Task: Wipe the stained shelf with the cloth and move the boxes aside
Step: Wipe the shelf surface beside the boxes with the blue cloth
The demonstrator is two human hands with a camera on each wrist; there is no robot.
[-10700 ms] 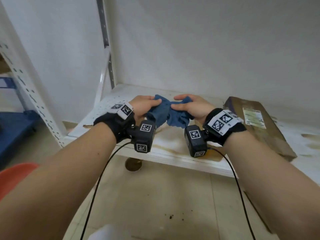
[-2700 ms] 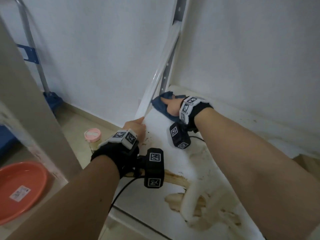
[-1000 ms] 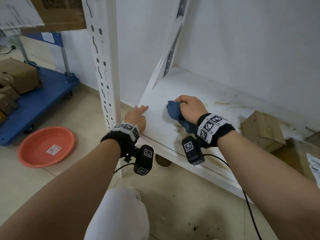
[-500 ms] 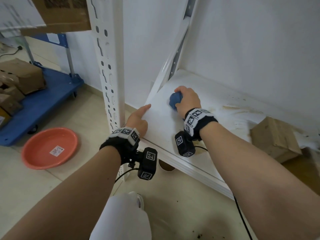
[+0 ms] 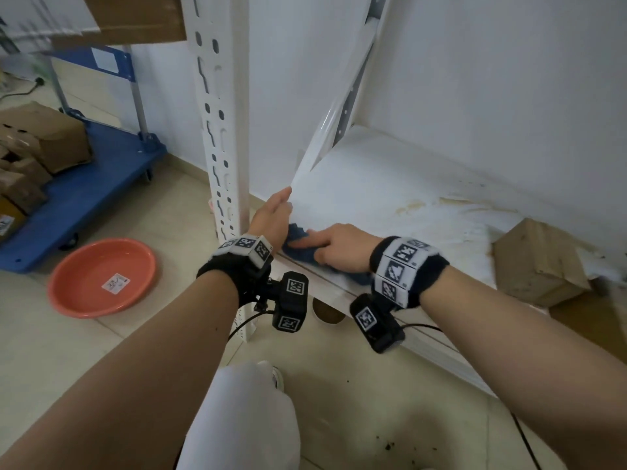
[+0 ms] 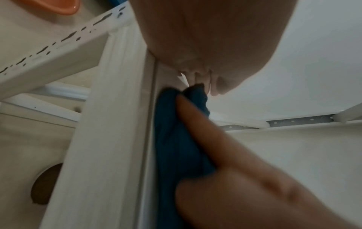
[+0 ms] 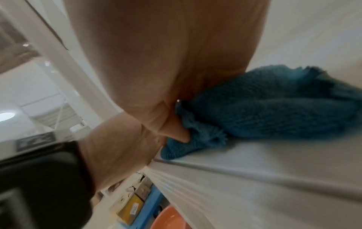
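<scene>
A white shelf [image 5: 366,184] has brownish stains [image 5: 451,205] toward its back right. My right hand [image 5: 336,245] holds a bunched blue cloth [image 5: 302,251] against the shelf's front edge, with the index finger stretched out to the left over it. In the right wrist view my thumb digs into the cloth [image 7: 264,105]. Just left of the cloth, my left hand [image 5: 271,215] rests on the shelf's front left corner with straight fingers and holds nothing. The left wrist view shows the cloth [image 6: 176,131] lying right beside that hand. A cardboard box [image 5: 539,266] sits on the shelf at the right.
A white perforated upright [image 5: 220,130] stands just left of my left hand. On the floor lie an orange basin [image 5: 101,276] and a blue cart [image 5: 84,198] loaded with cardboard boxes [image 5: 44,137]. More cardboard [image 5: 593,320] lies at the right edge. My white-clad knee [image 5: 244,418] is below.
My right hand has dragged the cloth from farther back on the shelf forward to the front edge, next to the left hand. The left hand has stayed at the corner.
</scene>
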